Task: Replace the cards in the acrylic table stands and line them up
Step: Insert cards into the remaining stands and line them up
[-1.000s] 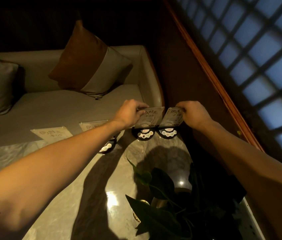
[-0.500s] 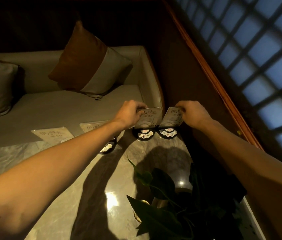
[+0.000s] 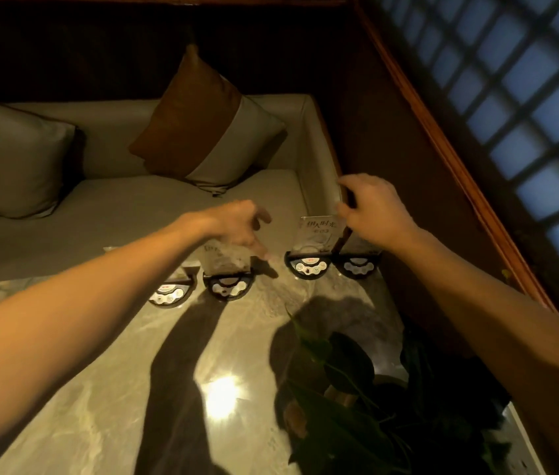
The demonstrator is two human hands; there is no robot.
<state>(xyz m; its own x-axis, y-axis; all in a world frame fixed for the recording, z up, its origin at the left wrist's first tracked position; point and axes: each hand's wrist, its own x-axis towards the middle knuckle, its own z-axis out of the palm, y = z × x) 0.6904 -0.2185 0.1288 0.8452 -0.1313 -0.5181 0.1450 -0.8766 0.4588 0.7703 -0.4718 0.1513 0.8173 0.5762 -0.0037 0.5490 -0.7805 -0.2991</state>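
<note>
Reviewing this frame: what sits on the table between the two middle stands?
Head view: bare marble table between the second stand and third stand; left hand hovers above.

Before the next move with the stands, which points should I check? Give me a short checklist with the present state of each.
1. Four stands on the table: ok.
2. Stands in one line: not ok. The two right stands sit further back than the two left ones, with a gap between the pairs.
3. Card in each stand: cannot tell for the far right one, hidden by the right hand.
4. Left hand free: ok, fingers spread above the second stand.
5. Right hand free: cannot tell, it is curled by the third stand's card.
6. Plant clear of the stands: ok.
</note>
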